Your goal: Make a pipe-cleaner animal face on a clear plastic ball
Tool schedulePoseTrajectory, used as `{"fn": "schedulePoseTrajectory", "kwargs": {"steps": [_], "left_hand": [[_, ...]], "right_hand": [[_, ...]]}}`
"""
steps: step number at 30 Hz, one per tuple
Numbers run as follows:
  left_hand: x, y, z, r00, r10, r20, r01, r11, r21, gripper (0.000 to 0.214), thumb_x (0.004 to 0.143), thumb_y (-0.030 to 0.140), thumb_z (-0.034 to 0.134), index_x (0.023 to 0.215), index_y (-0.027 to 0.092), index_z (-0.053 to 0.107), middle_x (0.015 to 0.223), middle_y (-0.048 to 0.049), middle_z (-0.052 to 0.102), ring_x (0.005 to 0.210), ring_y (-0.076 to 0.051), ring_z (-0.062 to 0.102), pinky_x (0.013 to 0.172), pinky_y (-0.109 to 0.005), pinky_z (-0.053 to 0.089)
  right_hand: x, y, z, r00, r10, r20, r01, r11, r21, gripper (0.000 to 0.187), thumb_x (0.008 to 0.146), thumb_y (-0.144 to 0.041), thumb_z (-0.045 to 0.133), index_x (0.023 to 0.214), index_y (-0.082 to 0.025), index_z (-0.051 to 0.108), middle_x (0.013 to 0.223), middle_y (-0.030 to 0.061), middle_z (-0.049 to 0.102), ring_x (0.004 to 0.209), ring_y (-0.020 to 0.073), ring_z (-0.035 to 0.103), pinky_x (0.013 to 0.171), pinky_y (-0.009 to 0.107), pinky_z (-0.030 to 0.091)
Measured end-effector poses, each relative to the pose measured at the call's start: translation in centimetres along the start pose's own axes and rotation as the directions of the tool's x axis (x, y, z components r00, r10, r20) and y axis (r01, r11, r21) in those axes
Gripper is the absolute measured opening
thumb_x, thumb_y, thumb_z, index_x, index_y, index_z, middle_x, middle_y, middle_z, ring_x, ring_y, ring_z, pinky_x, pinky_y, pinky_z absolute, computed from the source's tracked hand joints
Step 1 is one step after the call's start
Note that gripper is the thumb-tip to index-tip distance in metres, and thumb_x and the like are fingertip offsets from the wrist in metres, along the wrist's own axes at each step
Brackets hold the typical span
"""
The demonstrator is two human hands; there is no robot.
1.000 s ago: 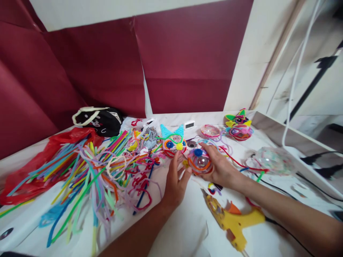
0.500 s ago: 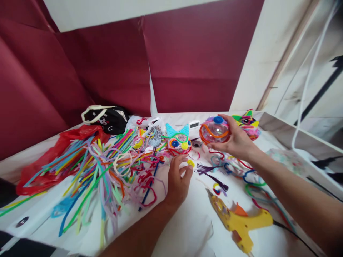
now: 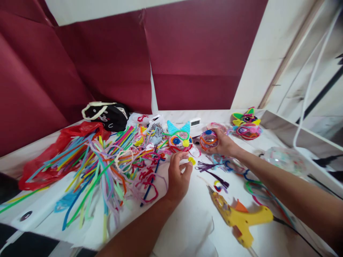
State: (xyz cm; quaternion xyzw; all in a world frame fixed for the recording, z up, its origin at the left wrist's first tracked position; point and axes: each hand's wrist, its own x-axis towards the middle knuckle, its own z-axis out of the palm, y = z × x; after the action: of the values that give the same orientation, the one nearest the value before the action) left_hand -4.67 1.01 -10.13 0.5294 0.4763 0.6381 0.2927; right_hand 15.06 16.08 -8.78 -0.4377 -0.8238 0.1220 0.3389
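Note:
My right hand (image 3: 225, 144) grips a clear plastic ball (image 3: 209, 142) from its right side. Orange pipe cleaner trims the ball, and a blue disc sits on top. Beside it on the left stands a decorated cat-face ball (image 3: 181, 142) with light-blue ears, blue eyes and a yellow nose. My left hand (image 3: 178, 178) is in front of that cat ball, fingers loosely curved and apart from the thumb, with nothing visible in them. A small yellow piece (image 3: 192, 160) lies just past its fingertips. To the right is a purple tassel (image 3: 205, 166).
A yellow glue gun (image 3: 241, 217) lies at the front right with its cord. Many pipe cleaners (image 3: 102, 171) spread across the left, partly in a red plastic bag (image 3: 29, 178). Behind are a black bag (image 3: 112, 119), a small digital display (image 3: 195, 122) and another decorated piece (image 3: 246, 126).
My right hand has moved the clear ball away from me and down towards the table, slightly left. My left hand has stayed almost in place.

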Motion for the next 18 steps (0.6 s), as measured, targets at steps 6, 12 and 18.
{"fn": "schedulePoseTrajectory", "kwargs": {"steps": [6, 12, 18], "left_hand": [[0.1, 0.1, 0.0, 1.000, -0.002, -0.008, 0.002, 1.000, 0.017, 0.024, 0.081, 0.018, 0.058, 0.105, 0.021, 0.057, 0.109, -0.0076, 0.055, 0.102, -0.019, 0.058, 0.074, -0.026, 0.054], [0.3, 0.1, 0.0, 0.999, 0.032, -0.016, -0.032, 0.999, 0.022, 0.023, 0.080, 0.016, 0.057, 0.103, 0.021, 0.058, 0.109, -0.0073, 0.056, 0.101, -0.018, 0.058, 0.076, -0.026, 0.054], [0.5, 0.2, -0.2, 0.999, 0.021, -0.032, -0.020, 0.999, 0.035, 0.023, 0.079, 0.015, 0.058, 0.102, 0.020, 0.059, 0.107, -0.0074, 0.057, 0.100, -0.017, 0.059, 0.073, -0.024, 0.053]], "right_hand": [[-0.3, 0.2, 0.5, 0.988, 0.112, 0.110, -0.108, 0.993, -0.040, 0.094, 0.048, -0.036, 0.084, 0.130, -0.023, 0.041, 0.123, 0.0153, 0.054, 0.108, 0.0379, 0.058, 0.091, 0.053, 0.048], [0.2, -0.3, -0.1, 0.972, 0.164, 0.171, -0.154, 0.986, -0.067, 0.102, 0.049, -0.043, 0.083, 0.136, -0.021, 0.036, 0.129, 0.0168, 0.049, 0.113, 0.0375, 0.056, 0.092, 0.049, 0.048], [0.8, -0.7, -0.2, 0.961, 0.177, 0.215, -0.160, 0.983, -0.093, 0.104, 0.047, -0.048, 0.084, 0.136, -0.019, 0.039, 0.127, 0.0172, 0.051, 0.113, 0.0375, 0.056, 0.093, 0.047, 0.048]]}}
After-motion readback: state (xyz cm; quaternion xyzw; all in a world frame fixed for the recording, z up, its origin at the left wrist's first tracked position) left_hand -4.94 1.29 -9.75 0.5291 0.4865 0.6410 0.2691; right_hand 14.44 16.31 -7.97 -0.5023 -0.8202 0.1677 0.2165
